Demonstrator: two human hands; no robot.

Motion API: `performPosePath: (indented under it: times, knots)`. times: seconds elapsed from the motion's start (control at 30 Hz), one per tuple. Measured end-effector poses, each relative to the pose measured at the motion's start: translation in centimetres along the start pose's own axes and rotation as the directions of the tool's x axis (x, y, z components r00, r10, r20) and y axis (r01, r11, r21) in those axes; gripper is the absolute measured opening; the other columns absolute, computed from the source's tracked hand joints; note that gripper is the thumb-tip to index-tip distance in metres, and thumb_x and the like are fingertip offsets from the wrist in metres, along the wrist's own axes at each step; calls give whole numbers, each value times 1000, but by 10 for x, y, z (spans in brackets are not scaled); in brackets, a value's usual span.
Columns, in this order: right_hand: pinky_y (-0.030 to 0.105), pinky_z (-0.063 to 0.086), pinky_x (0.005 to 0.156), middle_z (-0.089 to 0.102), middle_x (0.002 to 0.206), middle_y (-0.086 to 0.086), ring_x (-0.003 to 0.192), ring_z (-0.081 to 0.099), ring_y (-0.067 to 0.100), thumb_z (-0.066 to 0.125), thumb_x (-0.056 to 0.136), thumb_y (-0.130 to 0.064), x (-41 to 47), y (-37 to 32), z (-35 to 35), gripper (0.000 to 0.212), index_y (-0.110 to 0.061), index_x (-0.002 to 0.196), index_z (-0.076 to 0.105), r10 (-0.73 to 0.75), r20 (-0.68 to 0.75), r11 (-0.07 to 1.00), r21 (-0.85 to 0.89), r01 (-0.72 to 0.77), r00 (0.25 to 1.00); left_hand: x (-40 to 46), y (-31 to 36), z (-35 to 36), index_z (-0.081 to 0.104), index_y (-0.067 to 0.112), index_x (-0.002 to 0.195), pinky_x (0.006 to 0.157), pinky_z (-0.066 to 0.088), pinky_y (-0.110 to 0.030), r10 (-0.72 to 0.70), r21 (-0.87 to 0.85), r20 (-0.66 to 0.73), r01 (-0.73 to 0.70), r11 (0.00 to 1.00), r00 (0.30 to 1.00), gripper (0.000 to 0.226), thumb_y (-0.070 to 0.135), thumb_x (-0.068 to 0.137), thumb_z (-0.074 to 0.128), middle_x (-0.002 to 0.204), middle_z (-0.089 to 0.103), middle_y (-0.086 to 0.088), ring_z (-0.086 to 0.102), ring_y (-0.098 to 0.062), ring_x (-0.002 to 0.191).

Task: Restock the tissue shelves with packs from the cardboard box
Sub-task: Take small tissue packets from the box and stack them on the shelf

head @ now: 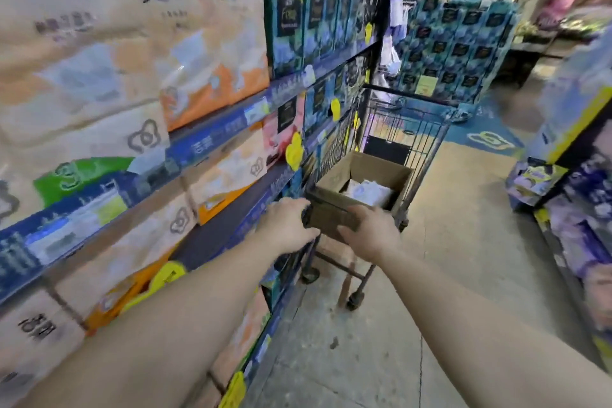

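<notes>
- From the head view, both my arms reached forward down the aisle, and my left hand (287, 225) and right hand (371, 231) sat on the near end of the shopping cart (407, 129), at the handle.
- My left hand was curled over the handle's left end, fingers wrapped down around it; I judged it a firm clasp on the bar.
- My right hand lay over the near flap of the cardboard box (361, 172) and the handle behind it; the picture was blurred there, so I could not tell whether those fingers were clenched on the bar or merely pressed on the cardboard.
- The box stood open inside the cart's basket, with pale tissue packs (369, 192) lying low in it.
- The tissue shelves (212, 142) ran along my left, just beside the cart, stacked with beige and orange packs near me and dark blue ones farther along.
- I judged the step in hand to be positioning the cart, not yet stocking: neither hand held a pack.
- The next move, as I read it, called for letting go of the handle, reaching over the near flap into the box, and lifting a pack without snagging the cardboard or the cart's wire side.
</notes>
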State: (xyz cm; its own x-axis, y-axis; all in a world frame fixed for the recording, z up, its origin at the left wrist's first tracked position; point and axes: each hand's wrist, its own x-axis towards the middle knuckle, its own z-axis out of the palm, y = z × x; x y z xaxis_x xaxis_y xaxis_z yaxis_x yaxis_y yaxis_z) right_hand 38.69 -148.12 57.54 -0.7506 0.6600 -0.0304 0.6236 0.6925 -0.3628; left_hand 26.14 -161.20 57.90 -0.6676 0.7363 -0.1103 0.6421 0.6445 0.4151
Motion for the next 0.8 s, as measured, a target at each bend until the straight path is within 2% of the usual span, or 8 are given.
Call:
performPosePath:
  times: [0.07, 0.17, 0.27, 0.37, 0.63, 0.8]
  knots:
    - [39, 49, 92, 56, 127, 7, 116, 51, 30, 57, 85, -51, 37, 22, -7, 51, -32, 132, 52, 38, -31, 999, 4, -38, 999, 43, 19, 5, 36, 29, 145, 102, 42, -43, 33, 7, 8, -33, 999, 999, 72, 54, 83, 64, 147, 38, -5, 40, -30, 131]
    - [40, 48, 95, 53, 132, 8, 120, 48, 31, 58, 87, -48, 97, 61, -13, 50, -28, 133, 51, 87, -57, 996, 42, -85, 995, 109, 45, 19, 39, 29, 142, 103, 41, -43, 47, 6, 8, -47, 999, 999, 67, 52, 84, 63, 141, 42, -5, 40, -31, 128]
    - [41, 47, 98, 49, 138, 6, 123, 46, 29, 59, 87, -48, 166, 105, -12, 56, -31, 139, 45, 74, -48, 997, 40, -72, 996, 179, 70, 40, 43, 29, 138, 100, 44, -45, 30, 0, 0, -30, 1000, 1000, 65, 53, 82, 63, 137, 45, -4, 44, -30, 124]
    - [41, 48, 99, 49, 140, 4, 124, 47, 27, 61, 86, -47, 236, 151, -15, 58, -33, 140, 43, 37, -38, 999, 36, -35, 999, 246, 91, 62, 37, 27, 143, 101, 44, -45, -31, -40, -22, 31, 999, 999, 71, 51, 82, 64, 142, 41, -4, 44, -29, 126]
    - [41, 51, 93, 55, 129, 1, 116, 51, 24, 64, 83, -49, 391, 256, -37, 63, -36, 140, 39, -41, 109, 999, -29, 44, 993, 384, 138, 99, 33, 23, 146, 105, 40, -43, -224, -80, 45, 227, 971, 974, 75, 49, 83, 65, 145, 38, -8, 43, -30, 127]
    - [39, 47, 100, 46, 140, 2, 125, 46, 25, 64, 86, -47, 456, 275, -4, 63, -37, 142, 36, -53, 263, 998, -14, 59, 963, 438, 133, 129, 28, 24, 149, 107, 39, -42, -293, -132, 129, 309, 942, 947, 76, 50, 86, 63, 152, 31, -6, 37, -27, 135]
